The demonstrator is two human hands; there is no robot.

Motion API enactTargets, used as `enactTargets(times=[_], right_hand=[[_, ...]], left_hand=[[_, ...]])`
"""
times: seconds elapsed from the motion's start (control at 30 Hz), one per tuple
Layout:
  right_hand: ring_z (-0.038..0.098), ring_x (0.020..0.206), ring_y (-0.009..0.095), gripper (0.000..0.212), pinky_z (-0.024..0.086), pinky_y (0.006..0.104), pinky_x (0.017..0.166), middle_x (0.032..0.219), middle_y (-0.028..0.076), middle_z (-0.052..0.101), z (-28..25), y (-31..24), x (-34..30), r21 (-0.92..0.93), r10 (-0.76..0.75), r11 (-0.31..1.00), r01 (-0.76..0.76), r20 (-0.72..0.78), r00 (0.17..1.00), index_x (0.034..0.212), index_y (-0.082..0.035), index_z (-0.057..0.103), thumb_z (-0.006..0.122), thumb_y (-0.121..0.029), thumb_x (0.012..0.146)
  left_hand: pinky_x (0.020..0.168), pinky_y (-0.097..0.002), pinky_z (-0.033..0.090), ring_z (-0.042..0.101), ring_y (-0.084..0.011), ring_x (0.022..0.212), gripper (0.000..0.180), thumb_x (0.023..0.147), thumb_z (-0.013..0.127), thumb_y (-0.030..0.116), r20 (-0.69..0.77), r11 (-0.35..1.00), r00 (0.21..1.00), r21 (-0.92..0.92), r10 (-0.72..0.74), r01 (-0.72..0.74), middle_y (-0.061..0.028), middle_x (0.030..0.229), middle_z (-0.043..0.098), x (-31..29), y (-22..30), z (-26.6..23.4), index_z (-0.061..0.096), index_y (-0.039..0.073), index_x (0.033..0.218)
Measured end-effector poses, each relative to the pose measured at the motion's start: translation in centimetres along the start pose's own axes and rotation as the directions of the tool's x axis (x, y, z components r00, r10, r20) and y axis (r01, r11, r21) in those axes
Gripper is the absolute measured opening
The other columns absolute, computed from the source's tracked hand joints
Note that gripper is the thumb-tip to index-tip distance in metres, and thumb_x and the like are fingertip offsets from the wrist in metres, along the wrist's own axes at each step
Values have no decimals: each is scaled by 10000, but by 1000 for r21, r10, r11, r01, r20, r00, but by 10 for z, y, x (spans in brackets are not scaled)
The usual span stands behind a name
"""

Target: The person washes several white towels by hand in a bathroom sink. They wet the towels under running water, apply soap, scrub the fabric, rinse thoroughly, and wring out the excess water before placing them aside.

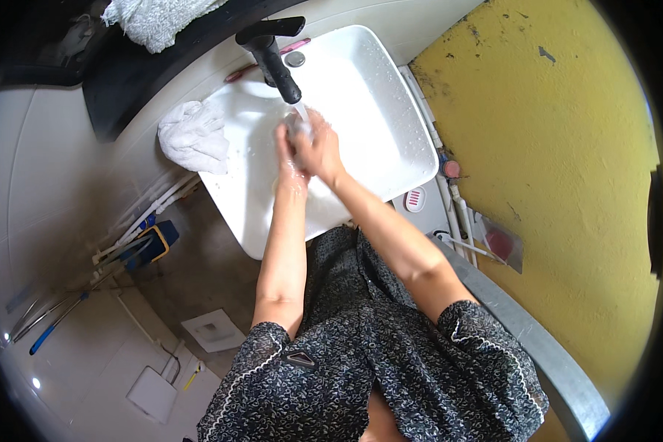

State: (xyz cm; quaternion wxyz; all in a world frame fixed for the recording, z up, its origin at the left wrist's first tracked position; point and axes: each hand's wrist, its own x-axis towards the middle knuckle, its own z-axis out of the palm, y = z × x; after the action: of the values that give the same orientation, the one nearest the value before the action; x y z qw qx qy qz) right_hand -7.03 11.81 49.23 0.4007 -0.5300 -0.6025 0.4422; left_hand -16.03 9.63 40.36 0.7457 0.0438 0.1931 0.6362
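Under the spout, fingers [281,140]: bent and drawn in close together, the tips blurred; whether anything is gripped by them cannot be told.
Pale patch [300,130]: caught right between the two hands, just below the spout; foam or a small solid thing, that cannot be made out. If it is solid, a light, cupped hold is called for, since wet surfaces may slip.
Left hand [287,163]: raised on the left, wet and glossy toward the wrist; a steady base seems to be offered to its partner.
Right hand [321,153]: brought in across from the right, against the left; palms, backs and finger gaps are best worked in turn.
Water [301,110]: a narrow stream, met squarely by the hands; well placed, it seems, and splashing is best limited by working low.
Black tap [267,55]: set just above the fingers; knocks against the spout are to be avoided.
White sink [379,110]: spotted with droplets along its right wall, the hands held over its bowl.
Forearms [280,258]: bared and slanted over the front rim; fingertips are best held lower than elbows, so that runoff is not led to the patterned sleeves [254,368].
White cloth [193,138]: bunched on the left rim, apart from the hands.
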Motion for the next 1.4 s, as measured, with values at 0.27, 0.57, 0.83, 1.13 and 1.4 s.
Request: enactTargets(times=[0.27,0.57,0.83,1.13,1.4], right_hand=[[669,917,344,370,504,411,800,872,208,677,-18,-23,43,-160,446,894,-419,223,867,1116,-55,640,594,-161,764],[595,1077,355,333,444,456,941,1192,225,593,6,12,0,-155,-51,985,80,182,982,1112,-57,638,539,-131,803],[635,796,239,291,554,373,723,905,144,627,-73,2,56,435,539,755,-490,12,842,1060,26,583,480,-239,997],[649,759,220,561,581,338,693,888,145,640,-124,-31,68,457,323,836,-305,41,946,1271,-4,532,614,-432,916],[637,970,260,376,526,372,791,1041,105,663,-126,-29,37,-618,271,627,475,744,610,1029,-23,700,715,-344,833]], left_hand=[[1004,-365,422,500,-231,1177,628,949,409,576,-422,959,892,280,160,-40,-100,1325,458,-1,-28,42,413,101,1359],[971,-360,452,520,-213,1150,459,974,444,421,-239,973,959,206,151,-102,-90,1249,513,0,-13,1,490,83,1281],[888,-347,500,587,-198,1031,422,816,693,102,-336,901,928,435,158,4,-86,1109,589,-18,26,36,532,25,1199],[897,-313,479,586,-225,1006,480,706,501,-86,-322,810,886,578,334,-95,-126,1079,592,-12,50,34,543,-38,1182],[921,-302,456,586,-195,1006,411,800,548,-5,-291,831,865,511,409,-221,-114,1086,618,-1,80,41,580,-1,1209]])
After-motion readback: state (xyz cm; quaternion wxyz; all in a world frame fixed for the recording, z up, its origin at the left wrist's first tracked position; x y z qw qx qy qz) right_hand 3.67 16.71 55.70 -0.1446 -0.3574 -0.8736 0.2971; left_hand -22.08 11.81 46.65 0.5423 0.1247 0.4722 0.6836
